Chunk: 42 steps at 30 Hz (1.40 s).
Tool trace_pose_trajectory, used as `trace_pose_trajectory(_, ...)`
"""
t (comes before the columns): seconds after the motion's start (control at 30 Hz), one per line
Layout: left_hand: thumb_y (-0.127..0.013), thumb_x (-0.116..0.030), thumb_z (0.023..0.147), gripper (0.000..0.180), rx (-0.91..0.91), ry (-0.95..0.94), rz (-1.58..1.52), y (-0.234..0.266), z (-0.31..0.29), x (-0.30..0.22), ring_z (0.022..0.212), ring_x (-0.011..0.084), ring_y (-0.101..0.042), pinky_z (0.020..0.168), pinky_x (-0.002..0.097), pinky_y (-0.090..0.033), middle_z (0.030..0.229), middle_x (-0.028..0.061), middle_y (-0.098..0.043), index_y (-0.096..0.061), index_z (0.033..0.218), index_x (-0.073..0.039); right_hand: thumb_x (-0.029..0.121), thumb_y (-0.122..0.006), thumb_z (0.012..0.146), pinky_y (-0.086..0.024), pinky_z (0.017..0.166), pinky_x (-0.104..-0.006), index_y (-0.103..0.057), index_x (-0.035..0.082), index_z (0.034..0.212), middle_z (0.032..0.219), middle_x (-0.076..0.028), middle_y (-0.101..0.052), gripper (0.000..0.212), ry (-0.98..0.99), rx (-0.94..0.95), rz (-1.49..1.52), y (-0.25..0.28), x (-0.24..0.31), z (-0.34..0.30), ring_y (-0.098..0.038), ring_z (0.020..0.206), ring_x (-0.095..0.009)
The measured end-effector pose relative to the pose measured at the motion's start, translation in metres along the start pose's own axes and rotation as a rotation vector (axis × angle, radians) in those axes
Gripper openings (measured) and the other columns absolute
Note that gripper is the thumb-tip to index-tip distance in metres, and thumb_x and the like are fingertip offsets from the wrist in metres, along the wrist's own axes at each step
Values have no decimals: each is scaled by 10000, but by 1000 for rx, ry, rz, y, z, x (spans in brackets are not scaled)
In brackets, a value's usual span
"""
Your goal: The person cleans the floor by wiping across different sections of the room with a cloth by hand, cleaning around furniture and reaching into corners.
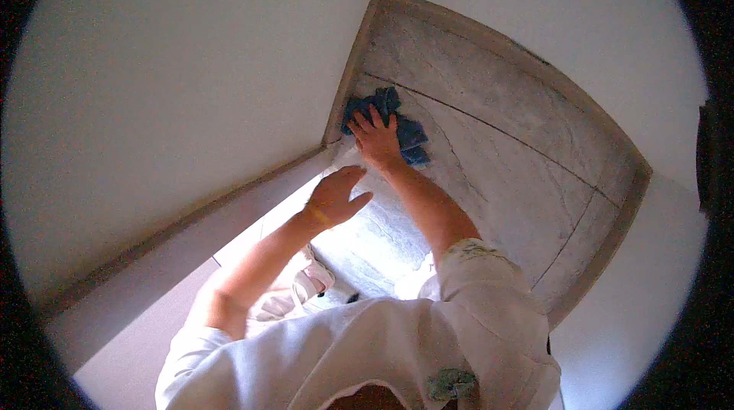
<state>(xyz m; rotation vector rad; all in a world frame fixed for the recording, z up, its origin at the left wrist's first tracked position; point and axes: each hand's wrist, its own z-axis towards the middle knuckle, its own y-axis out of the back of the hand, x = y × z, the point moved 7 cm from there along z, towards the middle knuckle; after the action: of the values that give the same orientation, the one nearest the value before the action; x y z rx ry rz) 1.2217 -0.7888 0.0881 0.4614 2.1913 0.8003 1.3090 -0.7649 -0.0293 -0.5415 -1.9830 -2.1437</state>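
A crumpled dark blue cloth point(414, 133) lies on the grey tiled floor, close to the skirting at the inner wall corner. My right hand point(376, 138) presses down on it from above, with fingers spread flat over the fabric. Parts of the cloth stick out on both sides of the fingers. Nearer to me, my left hand point(336, 197) hovers over the floor, empty and open, its thumb held apart from the fingers. A yellowish band circles the left wrist.
White walls point(191, 66) meet the floor along brown skirting point(489, 31). Dark joint lines cross the marble-patterned tiles point(489, 157). Bright light falls on the floor near my feet. My shoe point(315, 281) shows below the left forearm. At the right edge stands a dark object I cannot make out.
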Motion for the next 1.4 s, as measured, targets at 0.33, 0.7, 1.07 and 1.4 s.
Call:
trace_pose_trajectory(0.33, -656, -653, 655, 1227, 127, 322, 388, -103, 56, 58, 1399, 321, -67, 1097, 452, -198, 1504, 214, -23, 1, 1427, 39, 258, -526, 854, -281, 908, -654, -572, 144, 1206, 1381, -58, -408, 373, -133, -38, -51, -7, -16, 3, -293, 1297, -339)
trace_pose_trajectory(0.7, -636, -700, 635, 1212, 241, 314, 394, -107, 57, 51, 1399, 330, -55, 1098, 472, -183, 1507, 210, -8, -84, 1433, 27, 315, -541, 876, -297, 920, -626, -486, 148, 1303, 1439, -71, -325, 462, -450, -17, -144, 39, -122, 109, -264, 1313, -369)
trace_pose_trajectory(1.07, -686, -709, 554, 1311, 175, 310, 416, -102, 100, 61, 1399, 341, -8, 1115, 481, -79, 1510, 189, -13, -15, 1447, -23, 223, -531, 844, -319, 926, -593, -529, 168, 1261, 1394, -47, -370, 421, -397, -85, -191, -16, -66, 53, -314, 1292, -329)
trace_pose_trajectory(1.4, -736, -706, 464, 1391, 130, 374, 427, -111, 83, 95, 1396, 353, 48, 1122, 470, -24, 1513, 181, 49, -7, 1453, -56, 218, -568, 814, -313, 935, -611, -472, 219, 1310, 1417, -47, -352, 505, -245, 74, -85, -29, -27, 29, -310, 1295, -343)
